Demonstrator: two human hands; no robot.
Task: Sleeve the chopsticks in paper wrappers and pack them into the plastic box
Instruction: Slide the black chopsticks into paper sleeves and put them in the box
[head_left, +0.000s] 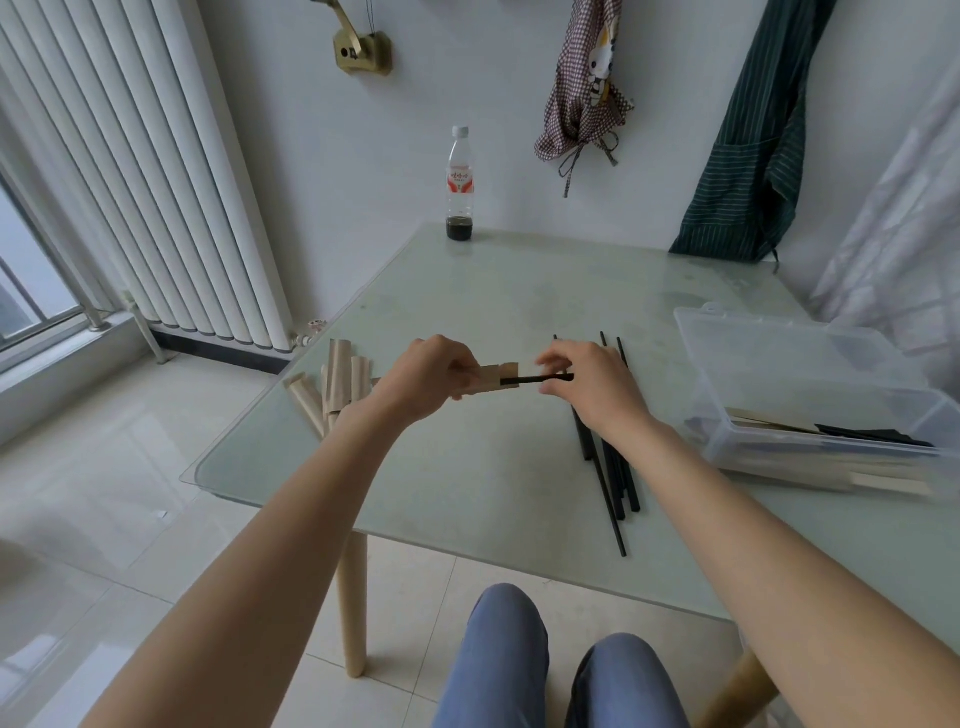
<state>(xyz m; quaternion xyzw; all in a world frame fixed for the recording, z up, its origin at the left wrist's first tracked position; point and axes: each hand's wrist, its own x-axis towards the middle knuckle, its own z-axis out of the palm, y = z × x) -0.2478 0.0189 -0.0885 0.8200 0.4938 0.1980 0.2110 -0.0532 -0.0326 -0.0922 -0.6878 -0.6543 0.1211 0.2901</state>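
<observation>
Midway through the job, the left hand (431, 371) grips a paper wrapper (493, 382) while the right hand's (582, 379) fingers pinch black chopsticks (535, 380) entering it; loose chopsticks (615, 467) and empty wrappers (332, 389) wait on the table (467, 467), sleeved pairs already in the plastic box (810, 395).

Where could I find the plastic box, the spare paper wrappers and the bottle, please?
plastic box (701, 358): head view, its clear left wall.
spare paper wrappers (337, 379): head view, middle of the pile.
bottle (461, 182): head view, its label.
</observation>
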